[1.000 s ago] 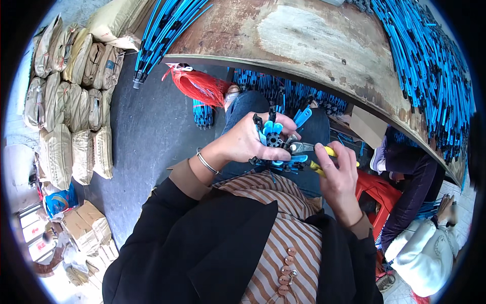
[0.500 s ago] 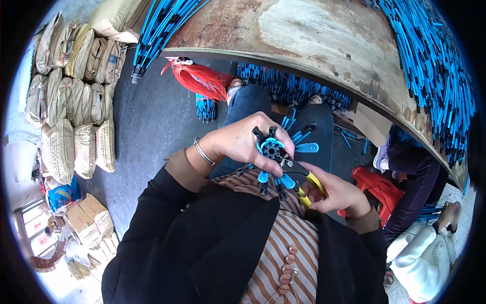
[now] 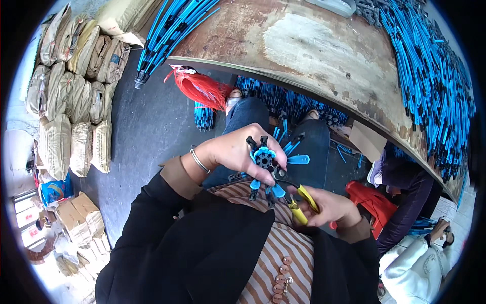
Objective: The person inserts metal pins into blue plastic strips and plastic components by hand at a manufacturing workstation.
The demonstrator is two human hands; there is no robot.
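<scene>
My left hand (image 3: 238, 149) is closed around a round black-and-blue plastic hub (image 3: 264, 160). Short black clips and flat blue arms stick out from the hub on several sides; one blue arm (image 3: 297, 159) points right. In my right hand (image 3: 334, 205) is a pair of pliers (image 3: 308, 198) with yellow-and-black handles. The handles are spread apart, my fingers wrapped about them. The pliers' metal jaws sit at the lower right edge of the hub, by my left thumb; whether they grip anything there cannot be made out. Both hands are over my lap.
A worn wooden table (image 3: 238, 45) lies ahead, with blue-and-black rods (image 3: 435, 101) heaped at its right and a bundle (image 3: 174, 38) overhanging its left edge. Red strands (image 3: 200, 88) hang below. Stacked sacks (image 3: 76, 96) stand left. A co-worker's leg (image 3: 410, 213) is at right.
Both hands, with the hub and pliers, appear slightly lower and farther left, while the surroundings have shifted a little too. The pliers' handles have swung a little downward from the hub.
</scene>
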